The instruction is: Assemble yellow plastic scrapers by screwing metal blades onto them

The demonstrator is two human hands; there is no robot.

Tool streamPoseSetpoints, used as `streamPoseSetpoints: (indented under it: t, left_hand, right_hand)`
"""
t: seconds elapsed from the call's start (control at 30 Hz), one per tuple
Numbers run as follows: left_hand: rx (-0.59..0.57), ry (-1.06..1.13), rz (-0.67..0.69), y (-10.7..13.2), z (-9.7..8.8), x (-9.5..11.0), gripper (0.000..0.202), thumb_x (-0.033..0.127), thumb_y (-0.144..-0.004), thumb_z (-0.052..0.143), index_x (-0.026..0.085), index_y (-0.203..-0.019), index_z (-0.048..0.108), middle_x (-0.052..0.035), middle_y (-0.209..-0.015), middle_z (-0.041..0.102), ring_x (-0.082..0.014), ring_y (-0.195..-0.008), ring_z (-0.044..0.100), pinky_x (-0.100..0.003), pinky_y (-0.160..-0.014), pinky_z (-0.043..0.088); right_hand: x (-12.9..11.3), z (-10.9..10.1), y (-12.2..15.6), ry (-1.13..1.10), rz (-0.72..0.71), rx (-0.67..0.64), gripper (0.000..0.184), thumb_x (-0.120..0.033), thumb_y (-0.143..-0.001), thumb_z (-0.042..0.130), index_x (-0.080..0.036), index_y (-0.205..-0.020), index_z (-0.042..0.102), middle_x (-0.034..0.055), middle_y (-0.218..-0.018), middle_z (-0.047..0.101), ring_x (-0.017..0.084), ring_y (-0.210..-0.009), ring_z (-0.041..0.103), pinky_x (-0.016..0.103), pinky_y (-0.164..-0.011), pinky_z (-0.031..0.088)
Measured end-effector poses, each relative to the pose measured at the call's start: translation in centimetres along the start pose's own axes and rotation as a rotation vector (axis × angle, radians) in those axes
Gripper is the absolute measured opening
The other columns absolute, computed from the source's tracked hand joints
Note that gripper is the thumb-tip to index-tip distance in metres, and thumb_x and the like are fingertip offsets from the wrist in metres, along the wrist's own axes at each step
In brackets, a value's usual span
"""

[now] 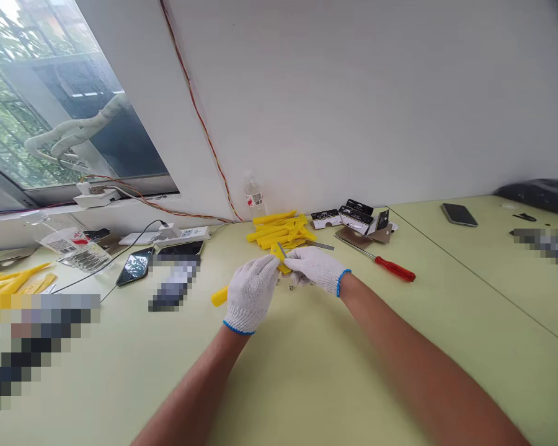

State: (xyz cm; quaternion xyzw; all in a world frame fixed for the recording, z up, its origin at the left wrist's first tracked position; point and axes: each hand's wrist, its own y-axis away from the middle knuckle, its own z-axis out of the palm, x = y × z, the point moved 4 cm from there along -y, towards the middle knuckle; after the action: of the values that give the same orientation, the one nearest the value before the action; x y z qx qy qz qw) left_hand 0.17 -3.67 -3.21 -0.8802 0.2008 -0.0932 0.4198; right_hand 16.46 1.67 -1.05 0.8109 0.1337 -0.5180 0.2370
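My left hand (252,292), in a white knit glove, is closed around a yellow scraper handle (219,297) whose butt end sticks out to the left. At the scraper's yellow head a narrow grey blade (281,250) lies across it, tilted. My right hand (317,266), gloved too, pinches at the blade and head; the exact fingertip contact is partly hidden. Small metal screws (291,287) lie on the table just below my right fingers. Behind the hands is a pile of yellow scraper handles (279,229), with a loose grey blade (323,246) at its right.
A red-handled screwdriver (395,269) lies right of my hands, near black-and-white card packets (356,217). A plastic bottle (255,197) stands by the wall. Phones (136,266), a power strip (190,234), a tilted plastic container (81,251) and more yellow pieces (16,280) are at left.
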Motion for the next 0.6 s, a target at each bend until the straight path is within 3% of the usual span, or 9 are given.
streamPoseSetpoints:
  t: [0.17, 0.27, 0.33, 0.47, 0.6]
  left_hand:
    - [0.025, -0.025, -0.012, -0.1, -0.2, 0.1, 0.021, 0.019, -0.098, 0.062, 0.022, -0.116, 0.072, -0.0057, -0.118, 0.078, -0.0236, -0.102, 0.074, -0.040, -0.090, 0.057]
    - [-0.010, -0.048, -0.013, -0.2, -0.3, 0.3, 0.023, 0.020, -0.099, 0.060, 0.024, -0.118, 0.072, -0.0054, -0.119, 0.078, -0.0233, -0.101, 0.074, -0.040, -0.089, 0.057]
    - [-0.045, -0.050, -0.005, -0.4, -0.4, 0.4, 0.022, 0.020, -0.099, 0.060, 0.026, -0.115, 0.073, -0.0050, -0.119, 0.078, -0.0236, -0.100, 0.074, -0.040, -0.088, 0.057]
    - [-0.078, -0.021, 0.018, -0.4, -0.5, 0.5, 0.022, 0.020, -0.100, 0.059, 0.027, -0.114, 0.074, -0.0034, -0.119, 0.078, -0.0257, -0.102, 0.073, -0.043, -0.088, 0.057]
    - [-0.068, -0.003, 0.007, -0.2, -0.3, 0.3, 0.023, 0.021, -0.101, 0.056, 0.027, -0.115, 0.074, -0.0039, -0.117, 0.079, -0.0259, -0.102, 0.074, -0.043, -0.089, 0.058]
  right_hand:
    - [0.3, 0.0, -0.2, 0.022, -0.036, 0.008, 0.039, -0.047, -0.092, 0.050, -0.017, -0.094, 0.074, 0.0078, -0.083, 0.069, -0.001, -0.067, 0.064, 0.002, -0.059, 0.035]
    - [0.4, 0.0, -0.4, 0.035, -0.070, 0.014, 0.041, -0.047, -0.092, 0.053, -0.014, -0.099, 0.076, 0.0079, -0.083, 0.069, 0.001, -0.066, 0.064, 0.001, -0.059, 0.040]
    - [0.2, -0.1, -0.4, 0.033, -0.103, 0.053, 0.045, -0.052, -0.092, 0.051, -0.016, -0.093, 0.077, 0.0082, -0.078, 0.068, 0.003, -0.070, 0.067, 0.001, -0.059, 0.039]
    - [-0.3, -0.2, -0.4, 0.028, -0.167, 0.149, 0.074, -0.070, -0.097, 0.028, -0.017, -0.071, 0.073, 0.0113, -0.064, 0.061, 0.008, -0.082, 0.069, 0.006, -0.058, 0.035]
    - [-0.7, 0.1, -0.3, 0.034, -0.202, 0.178, 0.085, -0.072, -0.100, 0.015, -0.017, -0.070, 0.072, 0.0113, -0.065, 0.061, 0.008, -0.089, 0.069, 0.009, -0.062, 0.038]
